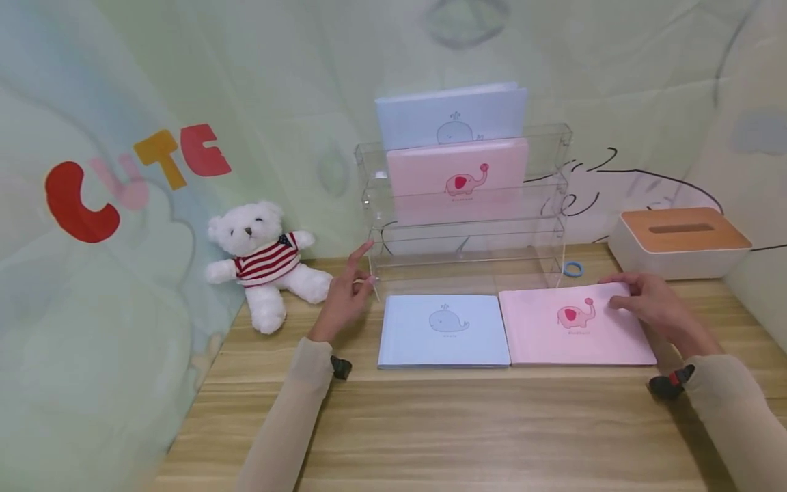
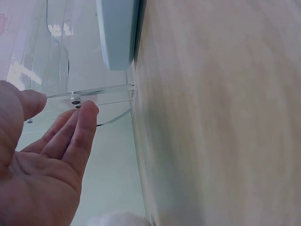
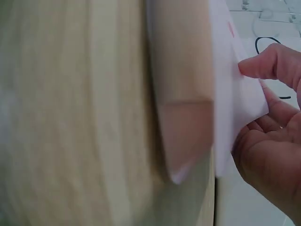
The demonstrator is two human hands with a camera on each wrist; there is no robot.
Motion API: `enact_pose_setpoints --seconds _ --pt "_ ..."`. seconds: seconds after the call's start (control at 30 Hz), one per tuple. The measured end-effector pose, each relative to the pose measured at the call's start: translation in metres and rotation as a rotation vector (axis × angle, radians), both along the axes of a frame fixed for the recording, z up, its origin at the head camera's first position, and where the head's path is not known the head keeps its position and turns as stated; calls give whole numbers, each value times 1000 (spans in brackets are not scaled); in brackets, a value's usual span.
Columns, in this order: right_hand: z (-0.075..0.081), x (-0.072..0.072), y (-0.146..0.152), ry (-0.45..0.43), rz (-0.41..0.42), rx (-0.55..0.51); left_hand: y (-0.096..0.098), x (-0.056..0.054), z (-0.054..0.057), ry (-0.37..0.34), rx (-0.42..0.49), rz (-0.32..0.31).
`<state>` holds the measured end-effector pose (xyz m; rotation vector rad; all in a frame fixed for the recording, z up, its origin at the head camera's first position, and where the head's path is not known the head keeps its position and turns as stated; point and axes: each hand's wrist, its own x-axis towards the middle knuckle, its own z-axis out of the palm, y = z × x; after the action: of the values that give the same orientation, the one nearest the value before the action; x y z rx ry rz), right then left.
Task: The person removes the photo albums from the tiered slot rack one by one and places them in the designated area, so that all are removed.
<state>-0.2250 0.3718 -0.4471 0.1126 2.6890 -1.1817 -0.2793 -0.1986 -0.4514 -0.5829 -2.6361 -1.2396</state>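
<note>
My right hand (image 1: 654,307) pinches the upper right corner of a pink booklet (image 1: 541,342) with an elephant on its cover. In the right wrist view, the thumb presses the cover (image 3: 223,94), with fingers behind its edge. Beside it on the table lies a light blue whale booklet (image 1: 418,342). My left hand (image 1: 347,297) is at the left side of a clear tiered rack (image 1: 467,257); its fingers look fairly straight and touch the side panel. The rack holds another pink elephant booklet (image 1: 424,178), with light blue whale booklets (image 1: 412,119) behind it.
A white teddy bear (image 1: 264,263) in a striped top leans left of the rack. To the right are a tissue box (image 1: 670,260) with a wooden lid and a small blue ring (image 1: 574,270). A printed curtain (image 1: 295,82) hangs behind the wooden table (image 1: 479,430).
</note>
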Motion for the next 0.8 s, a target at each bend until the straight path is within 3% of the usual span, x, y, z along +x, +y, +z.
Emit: enact_pose_setpoints --seconds 0.2,0.43,0.63,0.8 --pt "0 3 -5 31 -38 -28 0 -1 2 1 3 3" --pt "18 14 -32 317 -211 11 0 -1 2 11 0 5" --pt "45 18 -63 517 -197 16 -1 0 0 18 5 0" --pt "65 15 -89 618 -193 -7 -1 -1 -2 8 16 -11"
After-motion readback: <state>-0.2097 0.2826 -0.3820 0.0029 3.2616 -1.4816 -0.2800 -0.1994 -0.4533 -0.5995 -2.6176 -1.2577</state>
